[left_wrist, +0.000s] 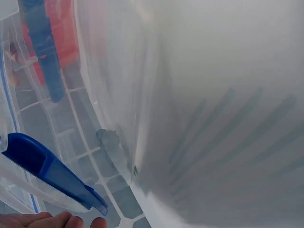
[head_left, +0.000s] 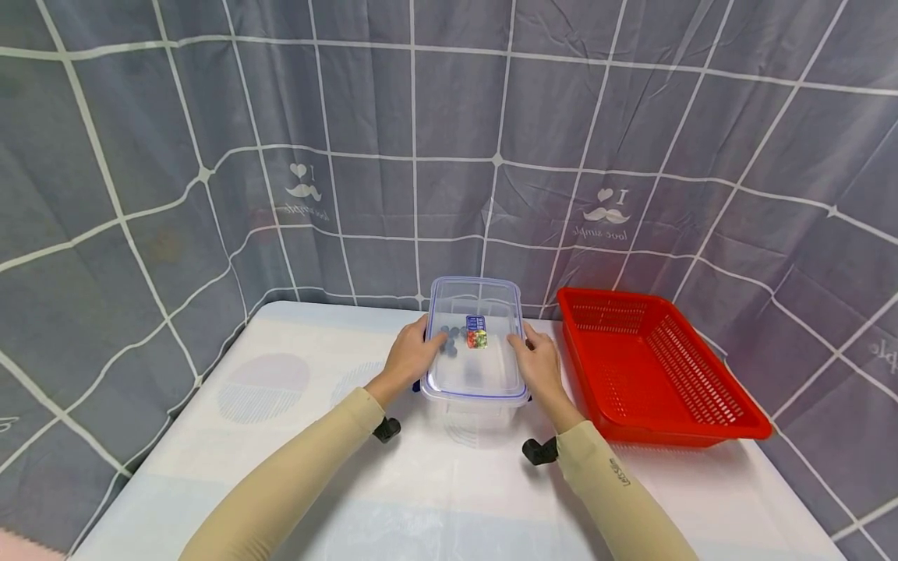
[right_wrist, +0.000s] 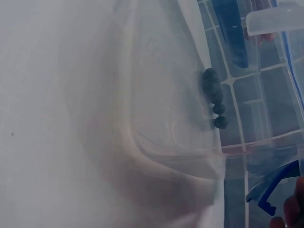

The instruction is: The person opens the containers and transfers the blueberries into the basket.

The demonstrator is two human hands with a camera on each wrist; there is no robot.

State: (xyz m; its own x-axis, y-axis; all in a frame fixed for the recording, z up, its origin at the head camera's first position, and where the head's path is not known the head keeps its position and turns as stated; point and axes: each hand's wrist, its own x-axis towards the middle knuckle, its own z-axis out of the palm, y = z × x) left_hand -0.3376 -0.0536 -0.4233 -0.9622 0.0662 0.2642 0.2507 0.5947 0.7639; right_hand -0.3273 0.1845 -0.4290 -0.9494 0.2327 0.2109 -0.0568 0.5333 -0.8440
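Note:
A clear plastic food container point(head_left: 473, 417) stands in front of me, with a blue-edged clear lid point(head_left: 484, 298) on top. Several small dark blue, berry-like balls point(right_wrist: 211, 88) show through its wall. My left hand point(head_left: 408, 354) grips the lid's left edge, thumb on top; its fingertips point(left_wrist: 59, 221) are just below a blue side latch point(left_wrist: 52, 168) that sticks outward. On the opposite edge my right hand point(head_left: 540, 365) holds on the same way, thumb over the lid, fingers point(right_wrist: 292, 209) beside another outward-swung blue latch point(right_wrist: 278, 185).
To the right of the container lies a red plastic basket point(head_left: 603, 431) with slotted sides, near my right hand. A patterned white cloth point(head_left: 281, 467) covers the table. Grey gridded curtains point(head_left: 449, 195) hang around the back and sides.

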